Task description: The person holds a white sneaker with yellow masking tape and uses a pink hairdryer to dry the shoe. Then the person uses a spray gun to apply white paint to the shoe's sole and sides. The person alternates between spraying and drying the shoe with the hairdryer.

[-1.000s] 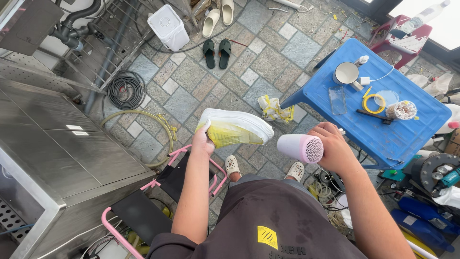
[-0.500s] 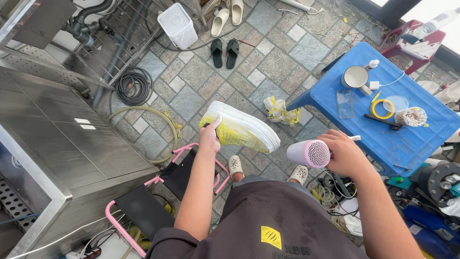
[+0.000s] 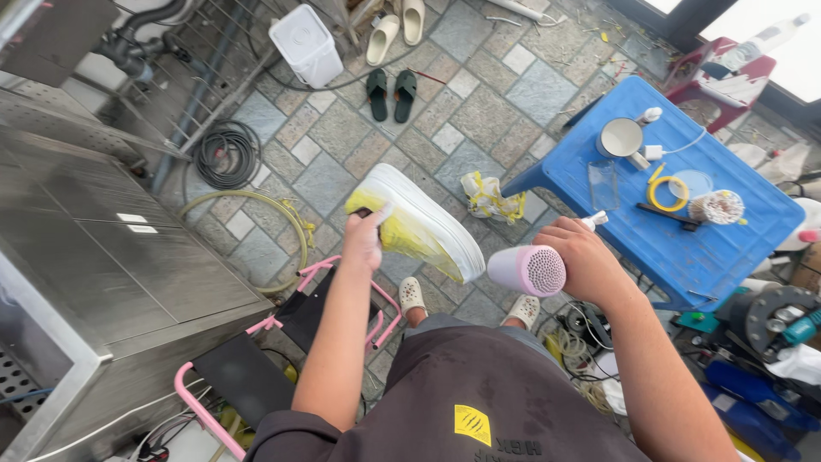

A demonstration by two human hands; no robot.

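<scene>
Your left hand (image 3: 363,244) has its fingers gripping the yellow-and-white sneaker (image 3: 416,222), now tipped steeper than a second ago with the sole up, so your right hand (image 3: 586,261), wrapped round the pink hair dryer (image 3: 528,269), is aiming near its end.

Both bare arms reach forward from the bottom of the frame toward its middle. The left hand (image 3: 366,239) sits left of centre, forearm nearly vertical, fingers curled shut in a grip with the thumb pointing up right. The right hand (image 3: 586,261) lies right of centre, forearm slanting from lower right, fingers wrapped closed, knuckles upward.
</scene>
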